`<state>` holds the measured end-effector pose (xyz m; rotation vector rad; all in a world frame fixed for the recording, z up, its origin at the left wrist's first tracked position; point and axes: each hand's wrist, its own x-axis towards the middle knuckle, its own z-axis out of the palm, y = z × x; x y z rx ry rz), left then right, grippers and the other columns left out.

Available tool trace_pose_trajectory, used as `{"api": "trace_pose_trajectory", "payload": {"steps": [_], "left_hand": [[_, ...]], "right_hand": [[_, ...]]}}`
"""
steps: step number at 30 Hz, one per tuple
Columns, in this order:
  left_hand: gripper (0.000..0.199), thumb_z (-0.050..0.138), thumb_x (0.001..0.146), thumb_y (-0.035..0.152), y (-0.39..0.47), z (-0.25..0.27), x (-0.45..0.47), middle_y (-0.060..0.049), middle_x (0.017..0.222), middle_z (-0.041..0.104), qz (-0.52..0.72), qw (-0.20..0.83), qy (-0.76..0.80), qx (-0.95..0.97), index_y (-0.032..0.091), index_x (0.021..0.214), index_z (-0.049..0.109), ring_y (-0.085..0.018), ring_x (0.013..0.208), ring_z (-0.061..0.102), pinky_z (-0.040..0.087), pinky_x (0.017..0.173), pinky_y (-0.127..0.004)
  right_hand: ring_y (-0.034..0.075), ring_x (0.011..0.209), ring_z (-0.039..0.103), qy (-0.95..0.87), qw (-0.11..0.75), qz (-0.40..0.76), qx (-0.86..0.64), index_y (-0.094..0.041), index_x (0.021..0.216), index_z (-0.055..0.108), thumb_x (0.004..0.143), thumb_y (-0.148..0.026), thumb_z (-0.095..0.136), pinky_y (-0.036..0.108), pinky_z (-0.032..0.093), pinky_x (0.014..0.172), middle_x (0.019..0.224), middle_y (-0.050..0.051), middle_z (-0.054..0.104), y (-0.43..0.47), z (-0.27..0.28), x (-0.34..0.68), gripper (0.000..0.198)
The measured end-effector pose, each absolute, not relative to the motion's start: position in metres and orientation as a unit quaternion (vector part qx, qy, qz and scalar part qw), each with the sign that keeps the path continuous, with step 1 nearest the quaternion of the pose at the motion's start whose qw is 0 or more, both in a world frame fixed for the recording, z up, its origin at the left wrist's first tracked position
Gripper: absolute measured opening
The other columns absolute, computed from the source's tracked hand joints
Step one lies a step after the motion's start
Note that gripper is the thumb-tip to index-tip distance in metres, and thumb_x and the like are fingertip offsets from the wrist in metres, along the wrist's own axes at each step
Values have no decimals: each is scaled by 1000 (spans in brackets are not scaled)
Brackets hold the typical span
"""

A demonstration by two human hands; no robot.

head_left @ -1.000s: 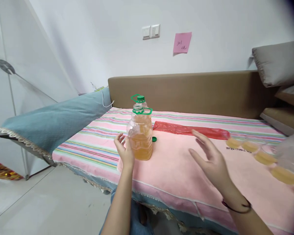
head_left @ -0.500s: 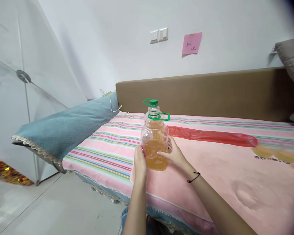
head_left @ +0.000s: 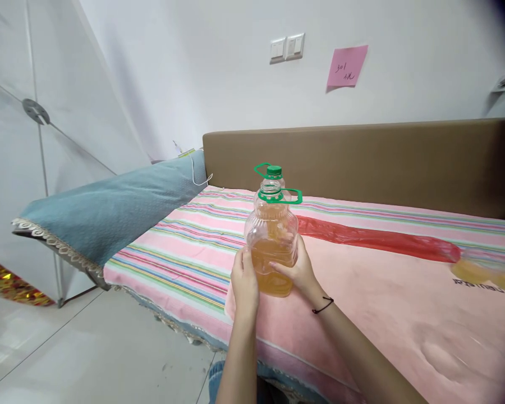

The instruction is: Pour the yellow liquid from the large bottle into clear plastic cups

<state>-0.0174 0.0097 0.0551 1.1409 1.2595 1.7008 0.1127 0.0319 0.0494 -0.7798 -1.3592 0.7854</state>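
Observation:
A clear plastic bottle (head_left: 273,266), wide and rounded, holds amber liquid to about half its height. Its mouth has no cap, and a green carry ring (head_left: 292,196) sticks out to the right of the neck. My left hand (head_left: 244,280) is pressed to its left side, and my right hand (head_left: 298,266) wraps its right side with the thumb across the front. The bottle looks upright over the pink mat; whether its base touches is unclear. Just behind, mostly hidden, stands a second bottle with a green cap (head_left: 274,170) and green ring.
A red plastic bag (head_left: 379,238) lies stretched across the bed-like seat. At its right end are clear containers of yellowish liquid (head_left: 473,272). A clear round object (head_left: 446,350) lies on the pink mat (head_left: 362,303). Behind runs a brown backrest (head_left: 340,160); a blue-covered armrest (head_left: 122,196) is left.
The camera view has shifted slightly, so the bottles and the wall note sit farther right. Both hands keep their hold on the front bottle, with the left fingers now lying closer against it.

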Motion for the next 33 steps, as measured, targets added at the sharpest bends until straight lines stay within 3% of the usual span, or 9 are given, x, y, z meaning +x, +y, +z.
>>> {"api": "trace_pose_trajectory", "payload": {"steps": [6,12,17,20,23,28,33], "left_hand": [[48,55,86,58,-4,74,-25,-10,119,69,664,359,446,481,19,112,70,-26,112,63,50,96,-40],[46,72,78,50,-15,82,-12,-10,121,70,669,400,322,538,24,115,71,-27,112,65,51,99,-40],[80,77,60,69,-23,84,24,-13,136,61,650,481,204,552,25,126,63,-34,129,53,46,107,-46],[106,74,48,80,-36,87,49,-16,143,53,571,560,144,582,23,136,54,-39,137,44,44,109,-49],[119,73,43,83,-59,90,71,-20,141,53,491,590,134,627,19,141,47,-42,137,42,44,108,-53],[130,90,43,59,-99,93,107,-16,150,44,387,636,52,665,27,152,27,-40,137,42,40,112,-54],[139,97,35,39,-126,93,140,-15,151,43,284,664,18,692,28,152,24,-42,134,45,37,113,-55]], "right_hand": [[34,119,58,-585,666,330,-325,-26,133,42,67,-48,82,52,48,101,125,11,61,13,72,125,80],[32,115,61,-571,687,292,-341,-29,135,43,69,-47,80,50,49,101,120,8,63,-23,100,160,78],[33,116,60,-568,690,267,-361,-31,140,43,67,-51,81,50,51,99,120,7,64,-70,123,192,85],[32,114,61,-566,680,262,-386,-34,142,43,67,-52,82,49,54,96,119,6,63,-102,126,214,87],[32,111,62,-562,668,235,-426,-34,141,45,67,-52,82,47,56,93,115,7,64,-138,120,239,85],[33,114,64,-567,630,181,-499,-31,146,40,72,-51,78,46,55,97,120,10,64,-203,101,278,86],[34,119,63,-560,586,129,-572,-31,151,32,79,-45,71,44,59,93,133,12,63,-264,79,320,83]]}}
